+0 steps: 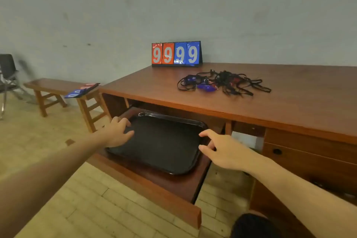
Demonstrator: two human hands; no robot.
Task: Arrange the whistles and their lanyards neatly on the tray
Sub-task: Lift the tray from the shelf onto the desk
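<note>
**Both hands at the black tray in the pulled-out shelf**

At the far left you see a dark chair with metal legs, and beside it a low wooden bench. On its right end lies a flat score flip board, blue and red, with "0" digits that are partly readable.

Your left hand is on the left edge of the tray. The fingers are loosely curved over the rim and the thumb lies on the inner side, so the hand seems to grip the edge lightly; I cannot tell how firm the hold is. The tray is black, rectangular with rounded corners and a raised rim, and its floor looks matte and a little grainy. It lies in a pulled-out wooden shelf below the surface, which is smooth, reddish-brown wood.

Your right hand is at the right edge of the tray. Its fingers are spread moderately and bent, with the tips near the rim; whether they touch it is not clear, and they hold nothing.

On the surface, well apart from the tray, lies a tangled heap of black lanyards, thin cords in loops. Among them are the whistles; a shiny blue plastic one is clear at the front, others are half hidden. Behind, against the grey wall, stands a scoreboard that reads "9 9" on red cards and "9 9" on blue cards. At the right the desk has drawers with a round hole.
</note>
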